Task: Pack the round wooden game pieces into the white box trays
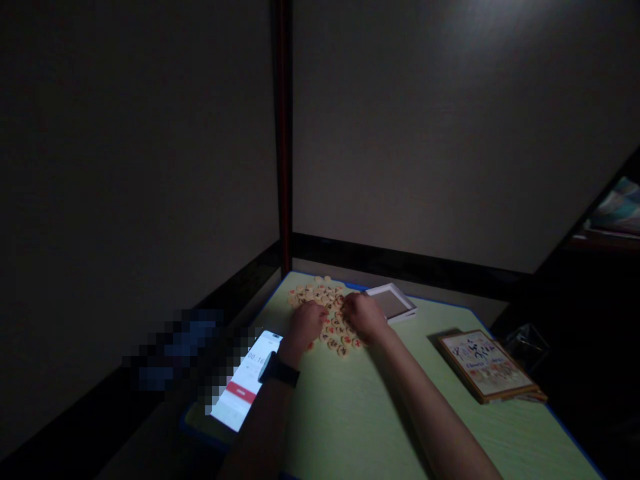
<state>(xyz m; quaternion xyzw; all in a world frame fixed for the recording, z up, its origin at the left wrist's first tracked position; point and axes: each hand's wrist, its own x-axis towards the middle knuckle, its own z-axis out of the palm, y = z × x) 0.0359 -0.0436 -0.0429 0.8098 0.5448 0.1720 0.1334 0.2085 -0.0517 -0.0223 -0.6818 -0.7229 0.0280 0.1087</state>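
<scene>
Round wooden Chinese chess pieces [333, 327] with red and black characters lie loosely spread over the far part of the green table [340, 407]. My left hand [308, 323], with a dark watch [280, 371] on the wrist, is among the pieces on their left side, fingers curled inward. Opposite it, my right hand [365, 313] bends its fingers down onto pieces at the right of the spread. Both hands look closed, but the fingertips are small and dim, and whatever they pinch cannot be made out. Some pieces are hidden under the hands.
An open shallow white box [400, 303] lies behind my right hand. A Chinese chess box lid [487, 360] with printed characters rests near the right edge. A lit phone [245, 383] showing a timer lies by my left forearm. Walls [400, 153] meet behind the table.
</scene>
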